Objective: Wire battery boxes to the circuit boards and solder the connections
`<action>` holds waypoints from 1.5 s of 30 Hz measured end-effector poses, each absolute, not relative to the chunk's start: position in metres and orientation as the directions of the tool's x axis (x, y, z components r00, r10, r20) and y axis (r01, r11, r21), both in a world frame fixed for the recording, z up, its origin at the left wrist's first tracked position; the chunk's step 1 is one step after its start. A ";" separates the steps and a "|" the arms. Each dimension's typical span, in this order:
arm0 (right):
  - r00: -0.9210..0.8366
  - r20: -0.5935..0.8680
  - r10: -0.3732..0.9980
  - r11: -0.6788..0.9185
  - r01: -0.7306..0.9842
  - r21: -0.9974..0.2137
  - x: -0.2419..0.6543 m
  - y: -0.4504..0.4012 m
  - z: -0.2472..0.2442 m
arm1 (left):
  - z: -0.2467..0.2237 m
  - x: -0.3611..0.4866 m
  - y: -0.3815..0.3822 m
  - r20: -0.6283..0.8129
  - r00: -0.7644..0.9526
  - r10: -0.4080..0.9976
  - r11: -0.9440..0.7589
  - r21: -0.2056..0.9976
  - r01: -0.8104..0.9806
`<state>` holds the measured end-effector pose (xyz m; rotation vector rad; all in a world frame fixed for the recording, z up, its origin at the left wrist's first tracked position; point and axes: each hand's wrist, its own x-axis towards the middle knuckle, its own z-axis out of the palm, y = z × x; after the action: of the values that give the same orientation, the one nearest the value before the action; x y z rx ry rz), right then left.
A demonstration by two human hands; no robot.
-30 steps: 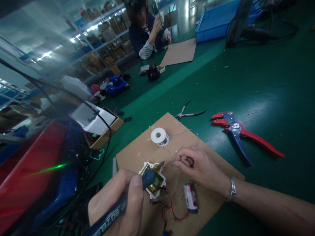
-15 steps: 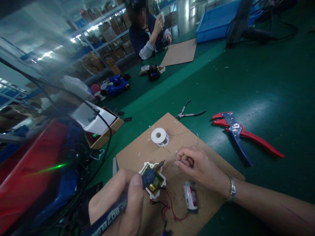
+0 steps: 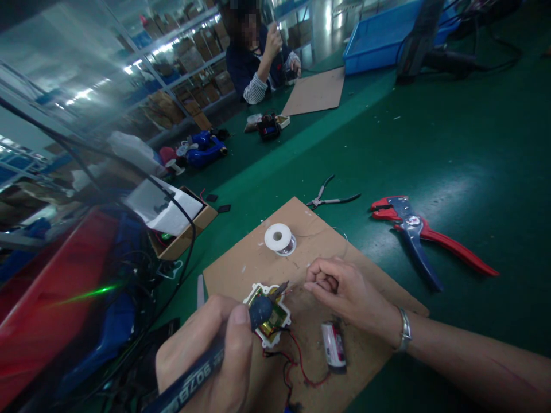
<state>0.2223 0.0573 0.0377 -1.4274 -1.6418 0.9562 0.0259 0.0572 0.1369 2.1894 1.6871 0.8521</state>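
My left hand (image 3: 210, 350) is closed around a dark blue soldering iron (image 3: 193, 376). The iron's tip points up and right, over the edge of a small circuit module in a white frame (image 3: 272, 339). Across from it, my right hand (image 3: 329, 281) pinches thin solder wire, its end hard to make out between the fingers. This wire runs from a white solder spool (image 3: 279, 236) behind the hands. Red and black wires (image 3: 297, 350) trail from the module towards a cylindrical battery (image 3: 333, 347) lying below my right hand.
Under the work lies a brown board (image 3: 241, 261) on a green table. Beyond it are pliers (image 3: 329, 198) and a red-and-blue wire stripper (image 3: 413, 226). An open carton (image 3: 185, 229) stands left, near a hanging black cable. A person (image 3: 262, 57) sits across, near a blue tray (image 3: 374, 43).
Both hands stay almost in place, with the iron's tip still by the module's edge. Across the table, the person's raised hand has shifted slightly.
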 end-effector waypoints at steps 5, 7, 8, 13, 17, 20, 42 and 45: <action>-0.104 0.069 0.992 0.108 0.433 -0.895 0.223 0.058 0.038 | 0.138 0.026 0.057 0.293 0.163 0.942 -0.302 0.531 0.792; -0.103 0.064 0.993 0.103 0.434 -0.895 0.223 0.057 0.038 | 0.138 0.026 0.057 0.297 0.161 0.941 -0.303 0.531 0.791; -0.103 0.063 0.993 0.102 0.433 -0.896 0.223 0.057 0.039 | 0.138 0.026 0.057 0.299 0.160 0.941 -0.303 0.531 0.791; -0.101 0.070 0.992 0.107 0.433 -0.895 0.222 0.057 0.039 | 0.139 0.025 0.057 0.298 0.163 0.941 -0.305 0.533 0.790; -0.099 0.081 0.992 0.117 0.435 -0.893 0.222 0.057 0.038 | 0.139 0.025 0.057 0.299 0.162 0.940 -0.305 0.533 0.789; -0.104 0.080 0.991 0.118 0.435 -0.893 0.222 0.058 0.039 | 0.140 0.026 0.056 0.302 0.156 0.940 -0.303 0.532 0.791; -0.101 0.070 0.992 0.106 0.419 -0.902 0.218 0.059 0.037 | 0.137 0.027 0.054 0.289 0.107 0.951 -0.251 0.524 0.814; -0.099 0.070 0.993 0.106 0.417 -0.903 0.219 0.059 0.035 | 0.138 0.027 0.055 0.298 0.095 0.950 -0.246 0.525 0.815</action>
<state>0.2193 0.0590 0.0350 -1.4090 -1.6286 0.9624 0.0272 0.0550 0.1380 2.1442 1.7698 0.8725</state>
